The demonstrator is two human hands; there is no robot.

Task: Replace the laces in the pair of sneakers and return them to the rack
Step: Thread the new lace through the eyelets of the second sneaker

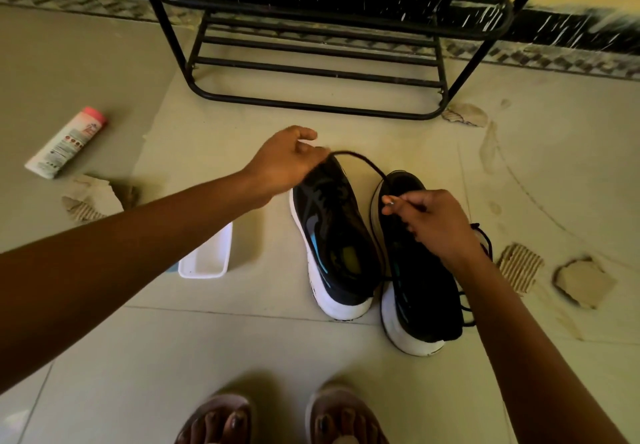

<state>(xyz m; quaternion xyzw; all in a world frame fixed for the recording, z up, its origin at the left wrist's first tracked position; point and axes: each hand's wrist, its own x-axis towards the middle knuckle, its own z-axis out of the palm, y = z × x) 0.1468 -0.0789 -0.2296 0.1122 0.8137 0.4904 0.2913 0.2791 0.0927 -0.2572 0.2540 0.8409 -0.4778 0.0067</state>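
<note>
Sandalled feet (277, 419) nearest; just past them 2 sneakers (332, 236) on floor (242, 339), toes toward rack (311, 63). Black lace (363, 159) arcs left-right above them: your left hand (284, 163) pinches 1 end, right hand (433, 222) pinches the tip.

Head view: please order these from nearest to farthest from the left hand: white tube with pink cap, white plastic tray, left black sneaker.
1. Left black sneaker, right by the left hand.
2. White plastic tray, below and left of it.
3. White tube with pink cap, far left on the floor.
</note>
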